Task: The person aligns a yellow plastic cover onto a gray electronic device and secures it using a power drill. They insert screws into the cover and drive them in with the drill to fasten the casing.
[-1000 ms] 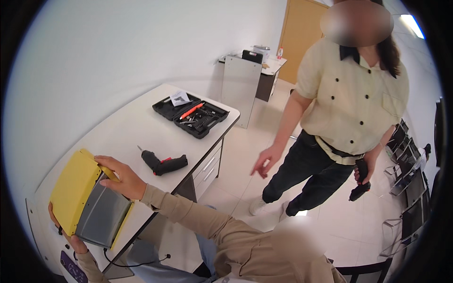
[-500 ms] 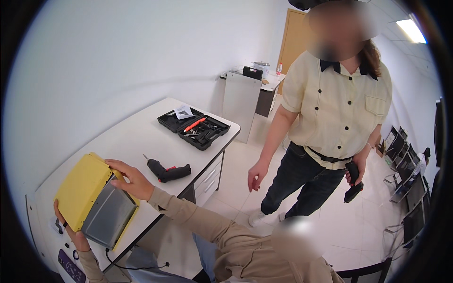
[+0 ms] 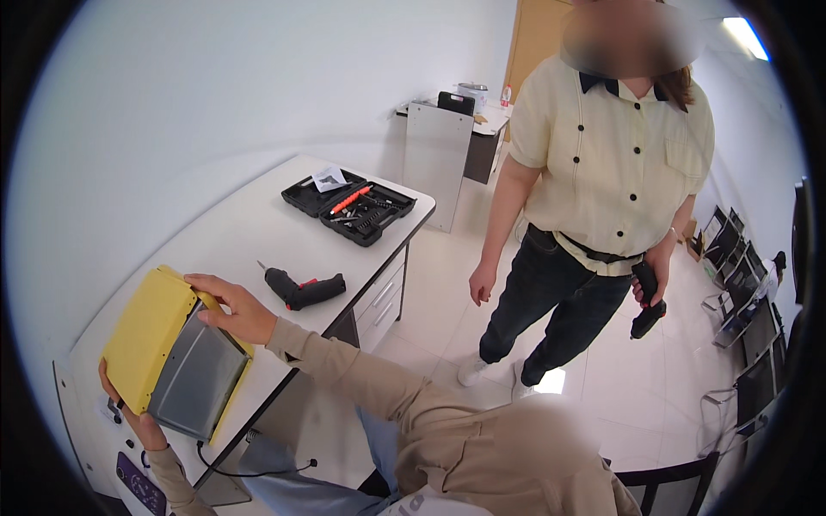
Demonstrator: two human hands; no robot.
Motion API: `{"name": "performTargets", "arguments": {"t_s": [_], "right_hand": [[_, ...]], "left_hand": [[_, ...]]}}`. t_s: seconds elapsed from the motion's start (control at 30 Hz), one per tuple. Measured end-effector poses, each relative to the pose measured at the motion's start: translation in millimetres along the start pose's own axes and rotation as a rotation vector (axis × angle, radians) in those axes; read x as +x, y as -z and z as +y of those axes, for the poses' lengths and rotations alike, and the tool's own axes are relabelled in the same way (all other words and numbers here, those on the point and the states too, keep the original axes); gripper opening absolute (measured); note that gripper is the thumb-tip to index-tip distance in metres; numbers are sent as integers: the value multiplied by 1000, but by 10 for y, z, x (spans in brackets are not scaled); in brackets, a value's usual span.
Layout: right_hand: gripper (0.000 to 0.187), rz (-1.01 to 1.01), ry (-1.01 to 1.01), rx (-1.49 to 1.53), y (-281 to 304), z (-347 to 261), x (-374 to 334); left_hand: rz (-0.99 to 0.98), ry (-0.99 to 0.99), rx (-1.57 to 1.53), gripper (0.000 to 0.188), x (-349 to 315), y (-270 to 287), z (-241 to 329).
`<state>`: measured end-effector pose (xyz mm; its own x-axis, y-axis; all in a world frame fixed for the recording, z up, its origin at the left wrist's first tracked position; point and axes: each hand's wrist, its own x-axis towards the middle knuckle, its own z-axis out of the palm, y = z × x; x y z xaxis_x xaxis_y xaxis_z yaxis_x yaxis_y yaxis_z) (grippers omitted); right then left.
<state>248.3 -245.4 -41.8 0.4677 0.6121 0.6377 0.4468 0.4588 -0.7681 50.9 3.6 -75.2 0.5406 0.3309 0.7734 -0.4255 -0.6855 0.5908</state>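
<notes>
On the near-left part of the white table stands a yellow box-shaped casing (image 3: 148, 331) with a grey inset panel (image 3: 200, 376). My right hand (image 3: 237, 308) grips its upper corner, thumb by the grey panel and fingers over the yellow top edge. My left hand (image 3: 142, 417) holds the lower left end, its fingers partly hidden behind the casing. A black cable (image 3: 245, 473) runs from the casing's lower corner past the table edge. Close to my right hand lies a black and red cordless screwdriver (image 3: 301, 288) with a bit in its tip.
Farther back on the table (image 3: 228, 228) an open black tool case (image 3: 366, 215) holds bits and an orange-red piece, with a paper leaflet (image 3: 329, 178) on it. A purple phone (image 3: 140, 483) lies near my left forearm. Across the table, a person (image 3: 615, 172) stands holding a black tool (image 3: 647, 301).
The view has shifted slightly, so the table's far end and the other person sit higher in the picture. Both my hands keep their hold on the casing.
</notes>
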Motion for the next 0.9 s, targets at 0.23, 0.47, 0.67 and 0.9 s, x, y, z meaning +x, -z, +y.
{"name": "performTargets", "arguments": {"t_s": [0.23,0.47,0.67,0.9], "right_hand": [[61,-45,-8,1,29,13,7],[60,-66,-7,1,59,-17,1],[60,-70,32,-3,-8,27,26],[58,-21,12,-119,109,4,-60]], "left_hand": [[-1,8,36,114,-20,-3,150],[-49,81,100,111,-341,533,-1038],[3,6,79,114,-79,162,27],[51,153,-137,129,-13,-119,132]]}}
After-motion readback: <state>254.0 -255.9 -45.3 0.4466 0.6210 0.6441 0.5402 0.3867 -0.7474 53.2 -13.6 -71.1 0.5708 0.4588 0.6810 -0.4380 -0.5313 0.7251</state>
